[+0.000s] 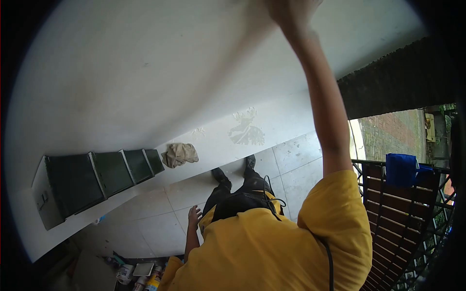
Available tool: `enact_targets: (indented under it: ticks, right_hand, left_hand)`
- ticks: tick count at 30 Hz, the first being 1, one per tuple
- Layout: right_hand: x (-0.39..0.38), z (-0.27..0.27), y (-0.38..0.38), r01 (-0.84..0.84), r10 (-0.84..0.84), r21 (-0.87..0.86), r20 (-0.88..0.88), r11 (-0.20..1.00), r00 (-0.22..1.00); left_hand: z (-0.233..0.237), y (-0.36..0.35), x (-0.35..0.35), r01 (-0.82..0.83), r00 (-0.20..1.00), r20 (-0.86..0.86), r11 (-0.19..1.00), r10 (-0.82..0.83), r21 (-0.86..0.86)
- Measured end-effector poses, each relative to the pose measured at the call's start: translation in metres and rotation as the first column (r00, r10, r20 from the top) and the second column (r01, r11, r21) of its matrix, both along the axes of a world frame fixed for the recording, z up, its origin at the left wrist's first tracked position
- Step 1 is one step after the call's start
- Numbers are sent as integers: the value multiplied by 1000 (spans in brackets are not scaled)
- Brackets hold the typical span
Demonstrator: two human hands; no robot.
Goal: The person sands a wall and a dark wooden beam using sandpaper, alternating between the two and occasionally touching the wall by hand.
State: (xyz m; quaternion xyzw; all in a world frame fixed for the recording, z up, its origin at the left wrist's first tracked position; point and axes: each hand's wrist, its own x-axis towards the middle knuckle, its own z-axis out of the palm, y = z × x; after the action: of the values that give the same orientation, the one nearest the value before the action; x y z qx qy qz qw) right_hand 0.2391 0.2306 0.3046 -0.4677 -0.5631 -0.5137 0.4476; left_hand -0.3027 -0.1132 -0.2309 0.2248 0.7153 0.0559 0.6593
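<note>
My right hand (pixel 293 17) is raised against the white wall (pixel 204 63), at the top of the view. Its fingers are smeared and partly cut off by the frame edge, so whether it holds anything does not show. Low at my side hangs my left hand (pixel 194 214), fingers loosely apart and nothing visible in it. The wall has a grey patch of peeled paint (pixel 247 133) lower down. A crumpled beige cloth (pixel 180 154) lies by the base of the wall, ahead of my left hand.
A dark green panelled unit (pixel 73 183) with pale strips juts from the wall at left. Cans and bottles (pixel 153 279) stand on the tiled floor (pixel 155 218) behind my left side. At right runs a slatted railing (pixel 393 203) with a blue cloth (pixel 401 169) over it.
</note>
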Motion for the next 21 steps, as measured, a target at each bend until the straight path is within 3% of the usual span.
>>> enact_targets:
  ticks: [2, 4, 6, 8, 10, 11, 12, 14, 15, 16, 18, 20, 21]
  right_hand:
    - [14, -110, -30, -103, 62, -240, -171, 965, 983]
    - [29, -234, -57, -46, -75, -482, -230, 875, 970]
    - [13, -306, -118, -93, -264, -808, -296, 583, 918]
    - [7, -410, -207, -230, -305, -960, -269, 158, 914]
    - [5, -491, -328, -298, -517, -943, -182, -150, 836]
    - [1, -511, -386, -466, -731, -856, -171, -221, 660]
    - [15, -595, -457, -488, -780, -836, -123, -251, 613]
    - [16, -637, -567, -618, -925, -783, -178, -73, 335]
    - [15, -646, -606, -648, -959, -755, -100, -100, 265]
    - [13, -618, -627, -715, -980, -698, -108, -44, 167]
    - [13, -601, -659, -716, -983, -698, -131, -3, 132]
    - [24, -620, -682, -753, -985, -653, -172, 87, 35]
    - [24, -611, -683, -711, -959, -674, -283, 200, -2]
  left_hand:
    - [-12, -5, -5, 46, 999, 23, 999, -46, 5]
    - [-11, -5, -7, 111, 993, 29, 994, -111, 13]
    - [-14, 0, -11, 161, 987, -8, 987, -162, -22]
    - [4, 22, -10, 181, 982, -52, 983, -181, -15]
    - [5, 30, -18, 100, 994, -57, 990, -94, 100]
    - [11, 33, -20, 57, 997, -66, 985, -46, 163]
    - [20, 34, -19, 14, 997, -72, 975, 2, 222]
    - [36, 28, -14, -26, 997, -62, 957, 46, 290]
    - [40, 23, -5, -45, 996, -53, 947, 65, 317]
    - [42, 17, 5, -41, 997, -47, 949, 58, 314]
    - [37, -4, 24, -41, 998, -37, 954, 54, 298]
    - [21, -27, 54, 38, 999, -37, 979, -31, 202]
    - [10, -35, 68, 81, 996, -36, 984, -76, 157]
